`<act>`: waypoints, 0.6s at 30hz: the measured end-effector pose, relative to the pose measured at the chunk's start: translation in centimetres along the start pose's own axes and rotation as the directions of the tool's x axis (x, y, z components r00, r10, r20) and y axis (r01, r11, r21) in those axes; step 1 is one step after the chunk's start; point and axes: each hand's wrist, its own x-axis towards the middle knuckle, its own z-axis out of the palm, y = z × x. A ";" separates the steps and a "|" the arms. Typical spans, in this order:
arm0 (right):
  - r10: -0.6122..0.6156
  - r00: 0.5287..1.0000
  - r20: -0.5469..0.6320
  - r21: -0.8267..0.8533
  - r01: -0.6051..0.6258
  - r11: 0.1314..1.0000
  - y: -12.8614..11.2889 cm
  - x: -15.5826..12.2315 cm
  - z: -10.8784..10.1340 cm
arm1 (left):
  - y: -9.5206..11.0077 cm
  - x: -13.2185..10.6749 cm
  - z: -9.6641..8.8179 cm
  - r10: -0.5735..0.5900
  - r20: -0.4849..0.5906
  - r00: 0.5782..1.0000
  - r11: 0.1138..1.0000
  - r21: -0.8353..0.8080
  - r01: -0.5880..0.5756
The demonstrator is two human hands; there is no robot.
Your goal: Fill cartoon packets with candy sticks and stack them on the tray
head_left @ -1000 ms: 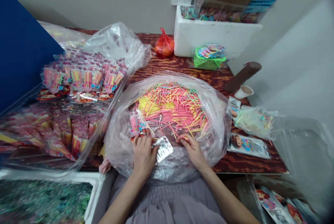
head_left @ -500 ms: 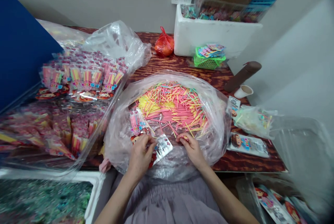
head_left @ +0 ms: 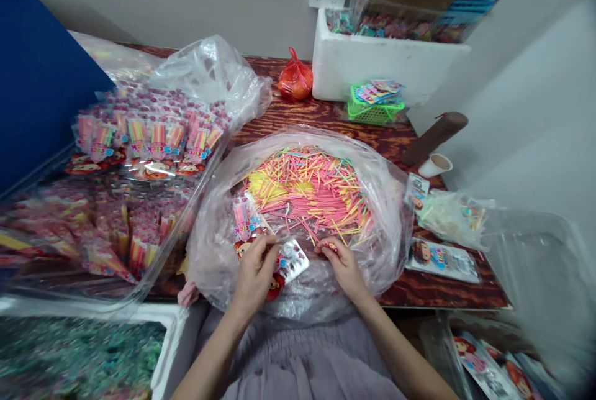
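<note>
My left hand (head_left: 255, 266) pinches a small printed packet (head_left: 295, 261), its silvery face turned up and its end pointing right. My right hand (head_left: 344, 266), fingers curled, holds a small bundle of thin coloured sticks (head_left: 332, 246) whose ends show at the fingertips. The two hands are apart, over the near side of a large clear plastic bag (head_left: 218, 245) with its top spread wide. Inside the bag lies a heap of pink, yellow and green sticks (head_left: 316, 192). A filled packet (head_left: 243, 217) of sticks lies just beyond my left hand.
Filled packets (head_left: 158, 139) are piled in a clear bin on the left. A white foam box (head_left: 168, 331) stands low at left. At the back are a red bag (head_left: 296, 79), a green basket (head_left: 372, 113) and a foam box (head_left: 382, 64). A paper cup (head_left: 435, 165) stands right.
My left hand has shifted slightly, and the packet in it has tilted, so more of its printed pattern shows. My right hand stays nearly in place with the sticks.
</note>
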 end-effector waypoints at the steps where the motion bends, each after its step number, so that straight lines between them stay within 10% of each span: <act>1: 0.006 1.000 -0.001 0.005 -0.006 1.000 0.0 0.0 0.0 | 0.0 0.0 0.1 -0.045 -0.031 0.998 0.999 -0.030 0.044; 18: 0.002 0.999 -0.042 0.026 0.000 1.000 -1.0 0.6 -0.1 | -1.3 0.1 0.1 -0.131 -0.103 0.986 0.987 -0.108 0.120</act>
